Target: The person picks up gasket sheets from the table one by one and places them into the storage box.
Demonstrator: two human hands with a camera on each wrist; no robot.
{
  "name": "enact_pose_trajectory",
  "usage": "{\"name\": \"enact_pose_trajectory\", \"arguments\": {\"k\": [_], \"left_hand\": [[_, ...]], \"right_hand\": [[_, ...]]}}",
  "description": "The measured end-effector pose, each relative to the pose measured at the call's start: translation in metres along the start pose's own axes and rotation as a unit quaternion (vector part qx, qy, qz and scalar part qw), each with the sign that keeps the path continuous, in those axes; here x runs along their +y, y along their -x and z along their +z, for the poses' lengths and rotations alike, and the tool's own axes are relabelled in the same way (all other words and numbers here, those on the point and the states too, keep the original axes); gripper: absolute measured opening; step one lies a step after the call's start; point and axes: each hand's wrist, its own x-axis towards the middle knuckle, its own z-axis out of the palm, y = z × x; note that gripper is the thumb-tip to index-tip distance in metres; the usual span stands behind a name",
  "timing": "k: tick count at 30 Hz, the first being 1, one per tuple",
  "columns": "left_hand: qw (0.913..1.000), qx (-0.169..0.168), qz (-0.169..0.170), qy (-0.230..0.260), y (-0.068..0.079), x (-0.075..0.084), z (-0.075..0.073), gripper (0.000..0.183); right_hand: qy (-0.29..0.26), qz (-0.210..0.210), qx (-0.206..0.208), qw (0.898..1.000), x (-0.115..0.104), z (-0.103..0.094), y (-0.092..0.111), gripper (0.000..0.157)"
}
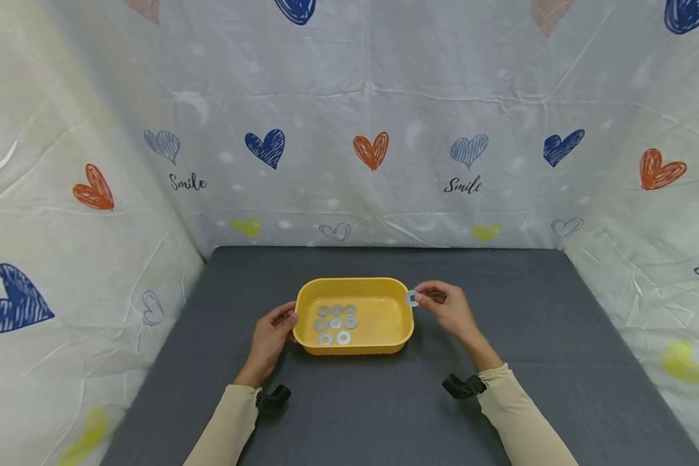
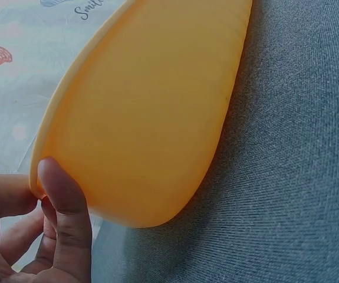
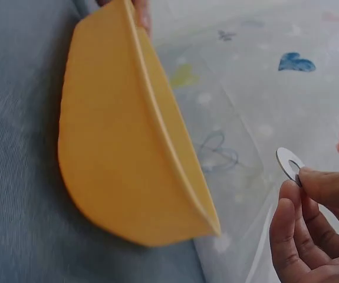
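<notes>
A yellow plastic tub (image 1: 384, 317) stands on the dark table, its rim facing up. Inside it, towards the left, several flat metal washers (image 1: 338, 338) lie in rough rows. My left hand (image 1: 268, 340) grips the tub's left end, thumb (image 2: 66, 188) on one side of the rim and fingers on the other. Just past the tub's right end, my right hand (image 1: 451, 314) pinches one washer (image 3: 285, 158) between thumb and fingertips. That washer is held on edge at about rim height, and its hole shows in the right wrist view.
The dark grey cloth-covered table (image 1: 361, 408) extends around the tub. A white curtain (image 1: 326, 84) printed with hearts and "Smile" hangs behind and along both sides. Black wrist bands (image 1: 274, 397) sit at both sleeve cuffs.
</notes>
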Motion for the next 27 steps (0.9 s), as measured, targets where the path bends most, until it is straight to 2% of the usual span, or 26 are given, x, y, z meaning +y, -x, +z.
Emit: {"name": "enact_pose_trajectory", "arguments": {"k": [8,15,19,27], "left_hand": [[1.0000,0.000,-0.005,-0.004,0.000,0.000,-0.001,0.039],[1.0000,0.000,-0.009,0.001,0.000,0.001,-0.001,0.039],[0.9999,0.001,-0.015,0.002,0.000,0.001,-0.001,0.039],[0.9998,0.008,-0.017,-0.003,0.000,0.002,0.000,0.039]], "right_hand": [[-0.015,0.005,-0.032,0.999,-0.036,0.017,0.002,0.022],[-0.038,0.029,-0.045,0.998,-0.011,0.039,-0.014,0.022],[-0.046,0.044,-0.053,0.997,-0.011,0.049,-0.018,0.019],[-0.028,0.060,-0.137,0.988,-0.016,0.068,-0.026,0.017]]}}
